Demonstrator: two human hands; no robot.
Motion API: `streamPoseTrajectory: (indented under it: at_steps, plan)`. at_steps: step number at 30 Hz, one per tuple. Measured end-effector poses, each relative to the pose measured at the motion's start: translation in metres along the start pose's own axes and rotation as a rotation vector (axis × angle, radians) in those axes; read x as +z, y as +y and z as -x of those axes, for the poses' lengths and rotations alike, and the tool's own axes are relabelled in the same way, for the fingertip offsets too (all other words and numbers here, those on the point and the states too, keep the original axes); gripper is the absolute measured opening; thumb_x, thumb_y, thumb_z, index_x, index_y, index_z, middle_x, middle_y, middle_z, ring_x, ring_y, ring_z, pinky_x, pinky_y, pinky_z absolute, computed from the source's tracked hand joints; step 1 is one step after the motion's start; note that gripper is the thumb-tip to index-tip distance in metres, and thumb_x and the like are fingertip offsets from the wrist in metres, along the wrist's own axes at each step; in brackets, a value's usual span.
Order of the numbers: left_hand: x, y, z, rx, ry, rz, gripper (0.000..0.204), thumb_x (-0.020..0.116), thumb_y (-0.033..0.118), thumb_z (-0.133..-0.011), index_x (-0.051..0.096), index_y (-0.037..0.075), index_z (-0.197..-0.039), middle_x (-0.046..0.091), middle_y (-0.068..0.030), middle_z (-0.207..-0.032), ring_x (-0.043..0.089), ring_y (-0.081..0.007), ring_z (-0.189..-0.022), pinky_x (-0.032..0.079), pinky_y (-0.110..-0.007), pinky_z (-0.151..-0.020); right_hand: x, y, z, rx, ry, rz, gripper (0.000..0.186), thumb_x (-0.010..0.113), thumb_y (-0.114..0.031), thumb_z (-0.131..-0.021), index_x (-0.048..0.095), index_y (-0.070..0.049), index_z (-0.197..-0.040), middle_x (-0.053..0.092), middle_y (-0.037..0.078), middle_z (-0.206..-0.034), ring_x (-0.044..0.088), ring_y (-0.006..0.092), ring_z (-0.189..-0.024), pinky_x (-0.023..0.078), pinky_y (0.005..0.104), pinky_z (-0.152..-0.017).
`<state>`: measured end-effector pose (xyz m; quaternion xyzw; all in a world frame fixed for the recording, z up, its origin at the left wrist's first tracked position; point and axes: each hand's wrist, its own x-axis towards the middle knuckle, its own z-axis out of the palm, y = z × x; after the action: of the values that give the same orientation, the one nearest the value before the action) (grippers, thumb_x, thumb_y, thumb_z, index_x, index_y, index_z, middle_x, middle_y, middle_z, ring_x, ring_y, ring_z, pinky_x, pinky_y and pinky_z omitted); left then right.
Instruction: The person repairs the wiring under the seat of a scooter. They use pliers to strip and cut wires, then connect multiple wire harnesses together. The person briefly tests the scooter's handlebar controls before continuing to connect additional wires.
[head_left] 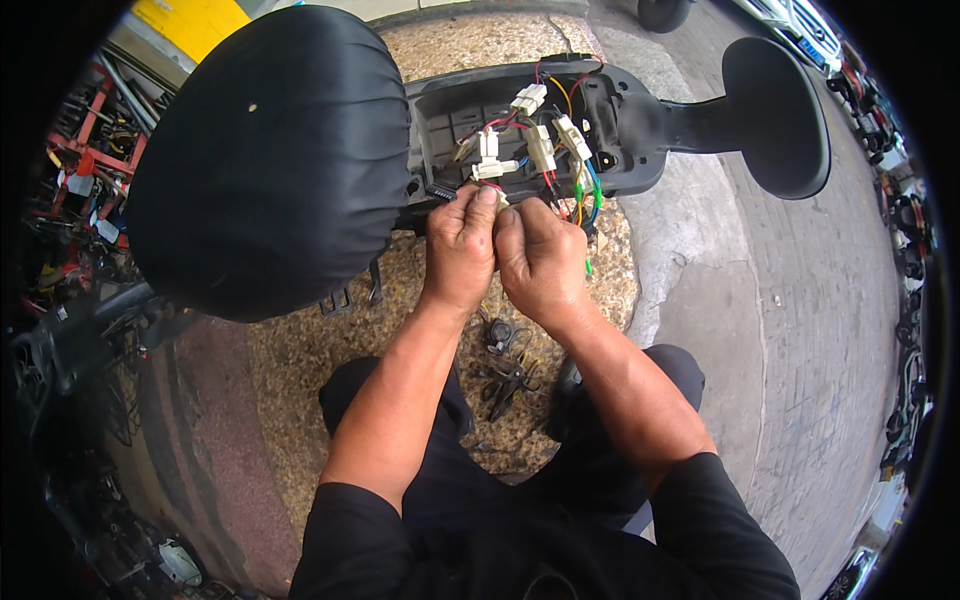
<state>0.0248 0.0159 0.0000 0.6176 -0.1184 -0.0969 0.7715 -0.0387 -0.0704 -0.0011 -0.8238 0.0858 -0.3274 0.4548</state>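
My left hand and my right hand meet at the near edge of an open black plastic compartment. Their thumbs and fingers are pinched together on a small white wire connector, mostly covered by the fingertips. Just beyond my hands, several white plugs with red, blue and yellow wires lie in the compartment; one white plug is above my right hand. A black multi-pin connector sticks out beside my left hand. Green-sleeved wires hang over the edge to the right.
A large black padded seat rises at the left, and a black oval pad on an arm extends right. Dark loose parts lie on the speckled floor between my legs. Red-framed clutter stands far left; parked vehicles line the right.
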Motion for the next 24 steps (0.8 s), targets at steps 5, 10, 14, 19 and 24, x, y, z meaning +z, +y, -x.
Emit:
streamPoseTrajectory:
  at_steps: [5,10,14,19,24]
  plan:
    - [0.001,0.003,-0.006,-0.149,0.038,0.194,0.031,0.051,0.031,-0.105,0.060,0.008,-0.087,0.039,0.0053,-0.056,0.036,-0.0065,-0.046,0.029,-0.024,-0.042,-0.003,-0.005,0.011,0.006,-0.068,-0.173,0.018,0.060,-0.008,-0.093,0.056,0.000,-0.078,0.060,0.021,-0.063,0.063,0.0355,-0.054,0.049,0.0435,-0.052]
    - [-0.009,0.001,0.007,-0.208,-0.055,0.345,0.034,0.049,0.031,-0.106,0.062,-0.001,-0.110,0.050,-0.0014,-0.064,0.049,-0.0136,-0.056,0.041,-0.031,-0.050,-0.034,0.013,-0.003,0.327,-0.331,-0.728,0.026,0.049,-0.025,-0.106,0.057,-0.002,-0.098,0.062,0.006,-0.074,0.060,0.0123,-0.062,0.047,0.0251,-0.053]
    - [-0.012,0.003,0.018,-0.244,-0.059,0.493,0.024,0.049,0.016,-0.102,0.062,0.003,-0.118,0.061,-0.0031,-0.078,0.057,-0.0128,-0.067,0.047,-0.026,-0.062,-0.041,0.014,-0.003,0.434,-0.437,-0.869,0.024,0.048,-0.021,-0.105,0.056,0.001,-0.105,0.064,0.010,-0.081,0.064,0.0174,-0.066,0.053,0.0289,-0.058]
    - [-0.003,0.001,0.040,-0.219,0.199,0.392,0.023,0.057,0.006,-0.094,0.053,0.002,-0.117,0.061,-0.0059,-0.089,0.054,-0.0104,-0.068,0.047,-0.025,-0.064,-0.048,0.009,-0.001,0.527,-0.439,-0.885,0.020,0.050,-0.017,-0.103,0.057,0.001,-0.104,0.065,0.010,-0.081,0.065,0.0182,-0.067,0.054,0.0300,-0.059]
    - [-0.007,0.011,0.048,0.038,-0.011,0.169,0.008,0.059,0.003,-0.095,0.060,-0.001,-0.102,0.061,-0.0045,-0.085,0.054,-0.0093,-0.068,0.047,-0.024,-0.060,-0.048,0.007,0.004,0.548,-0.454,-0.910,0.020,0.054,-0.017,-0.103,0.062,0.001,-0.099,0.066,0.006,-0.080,0.063,0.0119,-0.065,0.051,0.0257,-0.055]
